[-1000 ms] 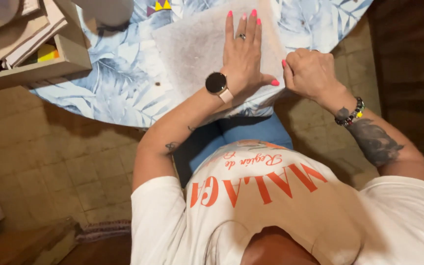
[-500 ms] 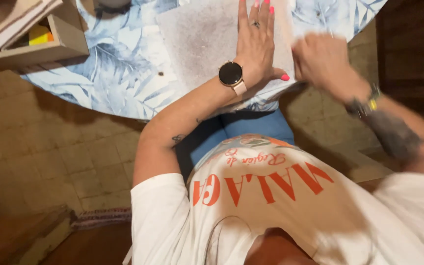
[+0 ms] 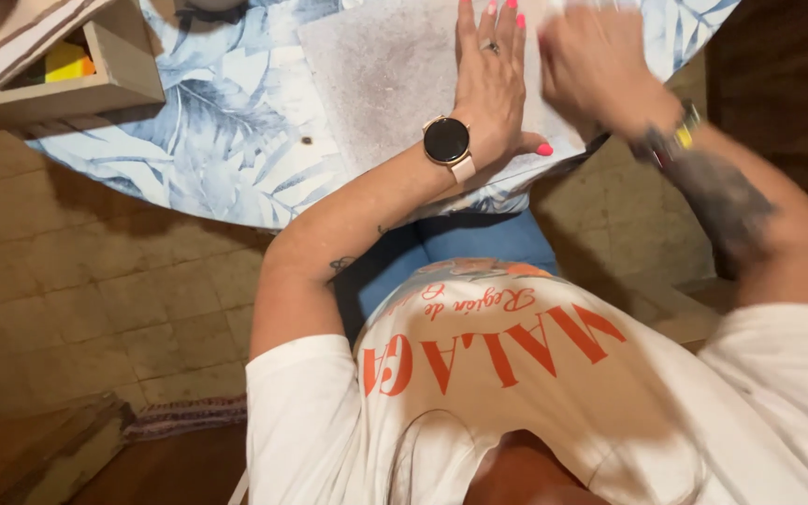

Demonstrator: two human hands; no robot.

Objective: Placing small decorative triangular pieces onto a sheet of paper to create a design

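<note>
A flat grey speckled sheet (image 3: 381, 79) lies on a round table with a blue leaf-patterned cloth (image 3: 208, 140). My left hand (image 3: 490, 75), with a ring, pink nails and a round wristwatch, presses palm-down on the sheet, fingers spread. My right hand (image 3: 591, 65) is blurred over the sheet's right edge, close beside the left hand; its fingers look curled, and I cannot make out whether they hold the sheet.
A wooden box (image 3: 58, 65) with papers and a yellow item sits at the table's left edge. Tiled floor (image 3: 95, 299) lies below the table, and a small rug (image 3: 180, 416) shows at lower left. My white shirt and blue trousers fill the foreground.
My right hand has moved up along the sheet's right edge and is now blurred. The view has tilted down; my left hand stays flat on the sheet.
</note>
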